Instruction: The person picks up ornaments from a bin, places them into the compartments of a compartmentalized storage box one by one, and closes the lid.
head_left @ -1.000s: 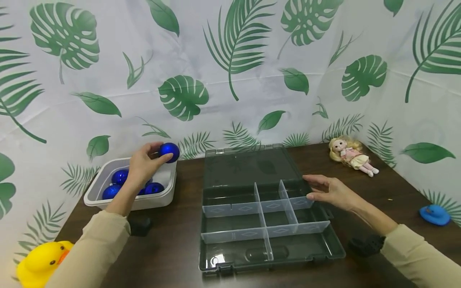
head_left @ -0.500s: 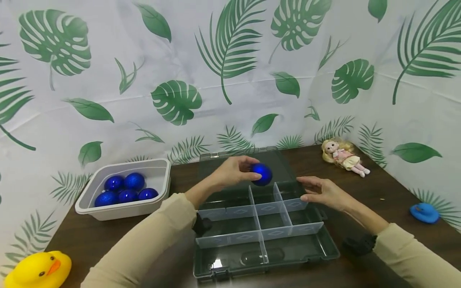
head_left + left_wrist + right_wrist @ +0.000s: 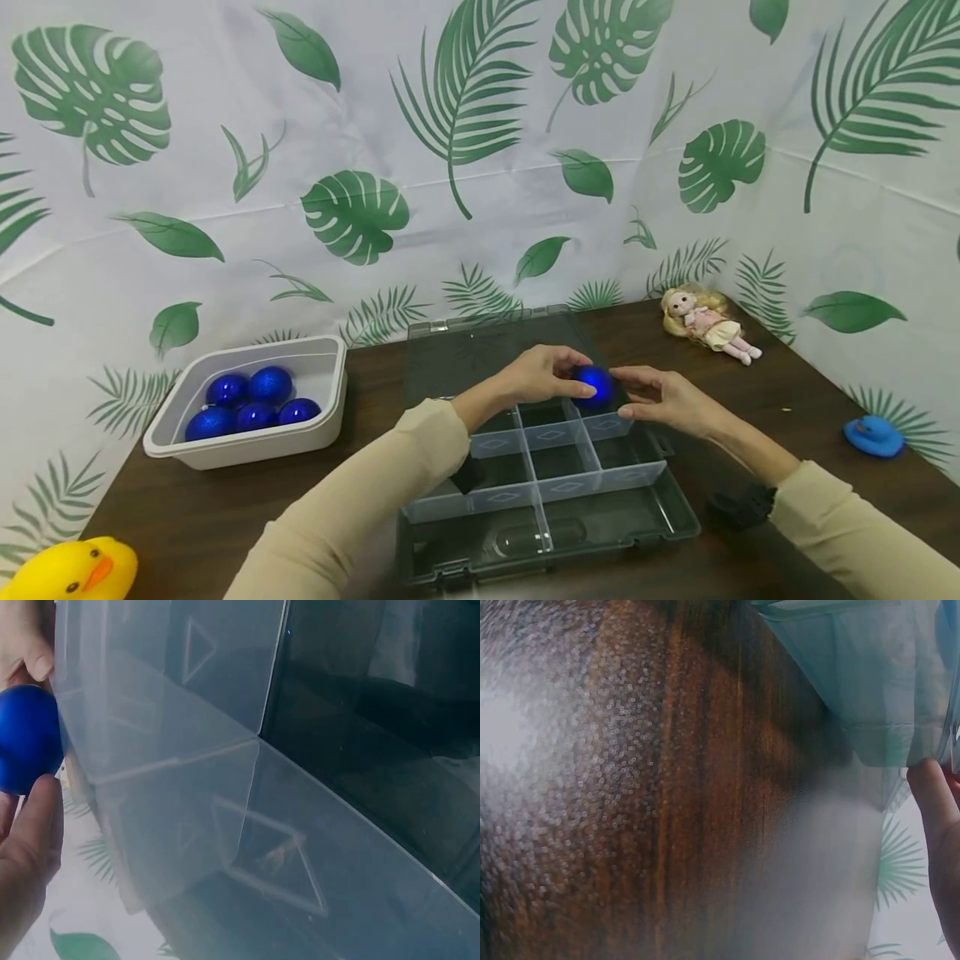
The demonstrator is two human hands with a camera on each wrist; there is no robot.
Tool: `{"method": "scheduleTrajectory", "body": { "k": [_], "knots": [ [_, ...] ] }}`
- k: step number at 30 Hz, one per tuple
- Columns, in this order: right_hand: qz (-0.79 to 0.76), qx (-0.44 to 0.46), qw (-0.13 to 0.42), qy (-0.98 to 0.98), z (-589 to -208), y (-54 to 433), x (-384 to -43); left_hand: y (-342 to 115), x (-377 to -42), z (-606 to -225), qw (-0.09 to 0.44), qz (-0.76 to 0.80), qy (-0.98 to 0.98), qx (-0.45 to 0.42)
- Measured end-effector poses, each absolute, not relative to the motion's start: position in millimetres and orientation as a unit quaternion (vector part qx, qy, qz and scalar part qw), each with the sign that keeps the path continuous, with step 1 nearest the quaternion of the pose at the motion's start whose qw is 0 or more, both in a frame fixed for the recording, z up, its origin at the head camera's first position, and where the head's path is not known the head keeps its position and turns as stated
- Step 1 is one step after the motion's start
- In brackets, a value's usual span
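Observation:
My left hand (image 3: 536,375) holds a blue Christmas ball (image 3: 594,387) between thumb and fingers over the back right compartment of a dark see-through divider box (image 3: 622,512). The lid (image 3: 480,346) lies back, away from me. In the left wrist view the ball (image 3: 30,739) shows at the left edge, beside clear dividers (image 3: 277,847). At the box's back right corner, my right hand (image 3: 667,400) has its fingertips near the ball, thumb and fingers apart. The right wrist view shows a fingertip of that hand (image 3: 939,817) at the box's side wall (image 3: 855,675).
On the left a white tub (image 3: 330,400) holds several blue balls (image 3: 255,417). A yellow rubber duck (image 3: 71,571) sits front left. A doll (image 3: 708,321) lies back right, and a blue duck (image 3: 873,436) is at the right edge of the wooden table (image 3: 780,450).
My left hand has carried the ball from above the white tub rightward, across the box, to its back right compartment. My right hand has stayed at the box's right side.

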State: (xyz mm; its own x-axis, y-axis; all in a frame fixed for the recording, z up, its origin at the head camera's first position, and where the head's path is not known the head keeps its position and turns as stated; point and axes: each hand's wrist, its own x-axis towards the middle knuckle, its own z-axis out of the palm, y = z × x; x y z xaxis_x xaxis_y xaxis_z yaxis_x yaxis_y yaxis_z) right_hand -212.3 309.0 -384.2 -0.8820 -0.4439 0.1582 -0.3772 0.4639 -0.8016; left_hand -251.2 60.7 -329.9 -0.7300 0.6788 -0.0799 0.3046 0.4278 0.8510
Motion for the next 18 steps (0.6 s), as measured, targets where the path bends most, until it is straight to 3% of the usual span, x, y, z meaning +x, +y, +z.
{"method": "scheduleTrajectory", "body": {
  "k": [13, 18],
  "knots": [
    [-0.45, -0.237, 0.035, 0.861, -384.5, 309.0, -212.8, 73.7, -246.8, -337.3, 0.146, 0.355, 0.871, 0.305],
    [-0.448, -0.246, 0.028, 0.859, -386.2, 310.8, -211.9, 75.0, -243.1, -335.2, 0.148, 0.361, 0.873, 0.293]
  ]
}}
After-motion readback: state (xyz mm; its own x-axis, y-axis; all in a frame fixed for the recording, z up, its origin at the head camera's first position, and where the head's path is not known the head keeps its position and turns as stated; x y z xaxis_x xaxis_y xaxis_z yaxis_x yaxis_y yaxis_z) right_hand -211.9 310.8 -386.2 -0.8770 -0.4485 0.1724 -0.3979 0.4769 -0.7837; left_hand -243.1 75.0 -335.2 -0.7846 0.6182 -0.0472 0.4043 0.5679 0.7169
